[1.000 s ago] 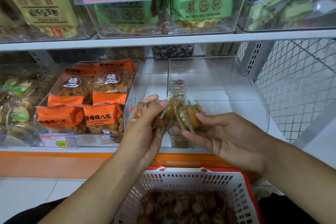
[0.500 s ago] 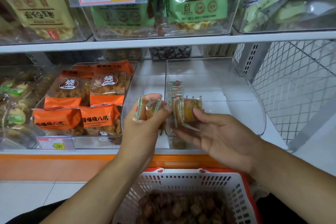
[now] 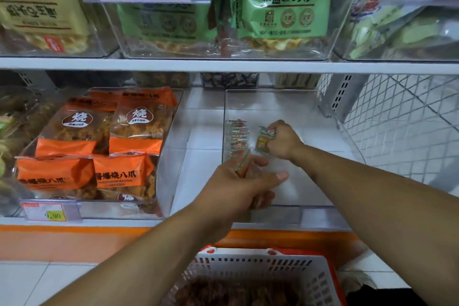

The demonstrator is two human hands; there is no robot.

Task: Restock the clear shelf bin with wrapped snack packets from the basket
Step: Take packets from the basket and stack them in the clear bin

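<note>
The clear shelf bin (image 3: 278, 216) stands on the lower shelf, right of centre. A row of wrapped snack packets (image 3: 237, 138) stands on edge along its left wall. My right hand (image 3: 283, 141) is deep inside the bin and grips a small packet (image 3: 263, 140) beside that row. At the bin's front left my left hand (image 3: 244, 181) holds more packets (image 3: 242, 163) between its curled fingers. The white basket (image 3: 250, 271) with a red rim sits below, holding many brown packets (image 3: 223, 293).
A clear bin of orange snack bags (image 3: 99, 146) sits to the left, with a price tag (image 3: 44, 212). The upper shelf (image 3: 223, 64) carries bins of green bags (image 3: 280, 5). A white wire mesh panel (image 3: 402, 126) closes the right side.
Both hands have moved forward from in front of the shelf into the clear bin. My right hand carried its packet deep in beside the row; my left followed to the front left.
</note>
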